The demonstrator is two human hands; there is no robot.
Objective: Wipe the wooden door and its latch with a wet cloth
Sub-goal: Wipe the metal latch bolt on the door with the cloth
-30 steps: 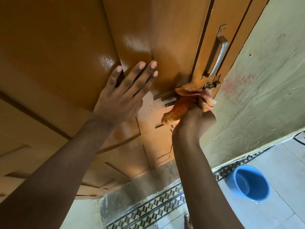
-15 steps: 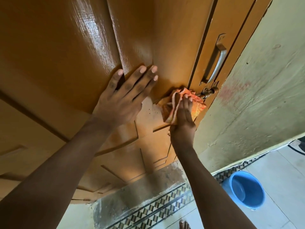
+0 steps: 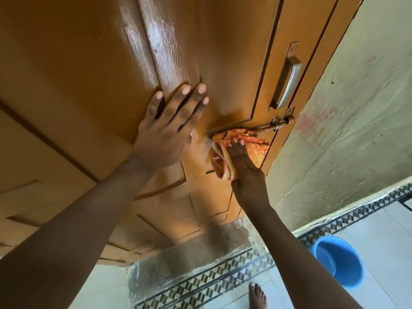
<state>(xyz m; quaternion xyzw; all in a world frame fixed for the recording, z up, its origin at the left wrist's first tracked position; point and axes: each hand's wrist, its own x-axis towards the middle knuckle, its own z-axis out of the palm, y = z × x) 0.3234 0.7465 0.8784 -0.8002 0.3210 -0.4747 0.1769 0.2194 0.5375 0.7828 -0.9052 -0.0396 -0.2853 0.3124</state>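
shiny brown wood fills most of the view: the wooden door [image 3: 93, 70]. the left hand [image 3: 165, 134] lies flat on it, fingers straight and a little spread. the right hand [image 3: 242, 166] presses the wet cloth [image 3: 252, 146] near the door's right edge, fingers straight and close together. the cloth could snag on the latch [image 3: 273, 126] and slip off. part of the latch bar hides under the cloth.

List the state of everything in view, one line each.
Door: glossy, wet-streaked.
Latch bolt: partly under the cloth.
Cloth: crumpled, pressed on the door.
Left hand: flat on the door.
Right hand: pressing the cloth.
Basin: upright on the floor.
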